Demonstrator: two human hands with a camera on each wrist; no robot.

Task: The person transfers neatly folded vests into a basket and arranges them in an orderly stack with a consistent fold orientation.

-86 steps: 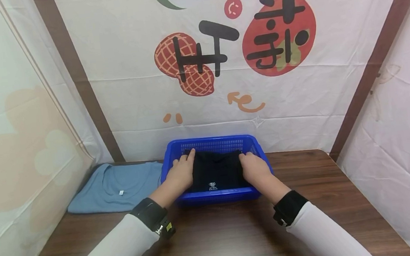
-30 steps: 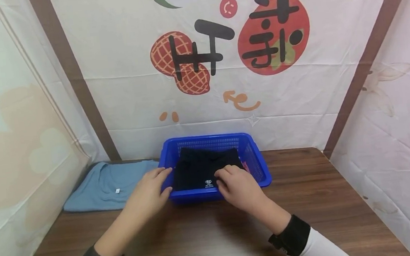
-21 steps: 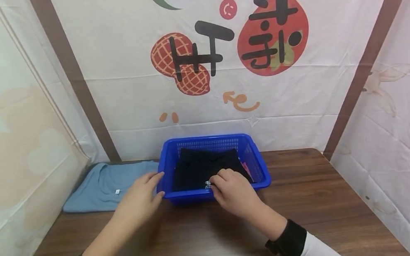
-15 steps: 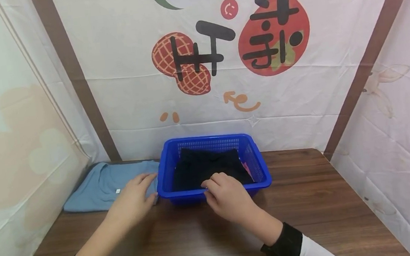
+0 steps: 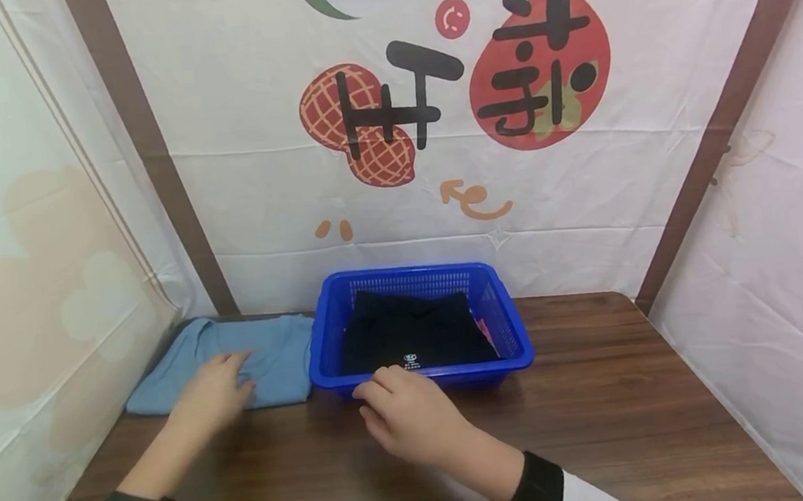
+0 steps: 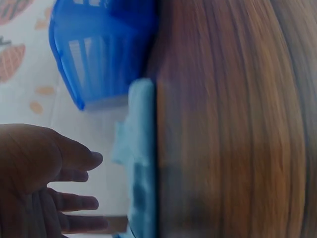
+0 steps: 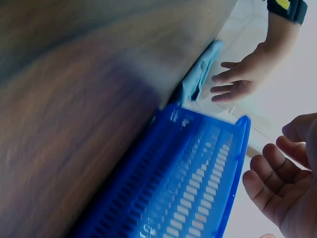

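Note:
A folded black T-shirt [image 5: 410, 331] with a small white print lies inside the blue plastic basket [image 5: 422, 373]. Left of the basket is a folded light blue T-shirt [image 5: 278, 370] on the table. Over that blue shirt hovers my left hand [image 5: 212, 393], fingers spread; in the left wrist view the shirt [image 6: 141, 163] shows beyond the fingertips with a gap. My right hand [image 5: 411, 413] hangs in front of the basket's near rim with loosely bent fingers and nothing in them. In the right wrist view its palm [image 7: 292, 198] faces the basket wall [image 7: 188, 173].
Something pink [image 5: 485, 330] peeks out beside the black shirt at the basket's right side. The brown wooden table [image 5: 609, 408] is bounded by a printed white cloth wall [image 5: 258, 216] at the back and further cloth at both sides.
Both hands have let go of the black shirt, which now lies in the basket. The left hand has moved left over the blue shirt; the right hand has drifted left and towards the near side.

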